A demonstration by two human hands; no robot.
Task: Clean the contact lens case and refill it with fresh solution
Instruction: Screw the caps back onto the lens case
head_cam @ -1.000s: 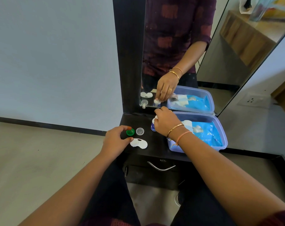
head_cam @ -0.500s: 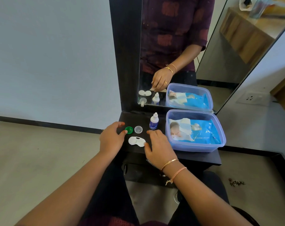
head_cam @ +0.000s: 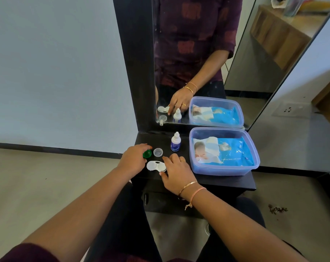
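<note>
Left hand (head_cam: 134, 157): reaching forward, fingertips curling round the green cap (head_cam: 147, 153).
Right hand (head_cam: 176, 170): lying palm down, thumb and fingers curving round the contact lens case (head_cam: 154, 166).
Forearms: both extending forward, bare.

1. Your lens case (head_cam: 155, 166) was white.
2. You had a green cap (head_cam: 147, 153) and a clear cap (head_cam: 158, 152).
3. Your solution bottle (head_cam: 175, 142) was white with a dark blue label.
4. Your tub (head_cam: 224, 170) was translucent lilac-blue, and its wipes pack (head_cam: 234, 152) was bright blue.
5. Your shelf (head_cam: 217, 181) was black.
</note>
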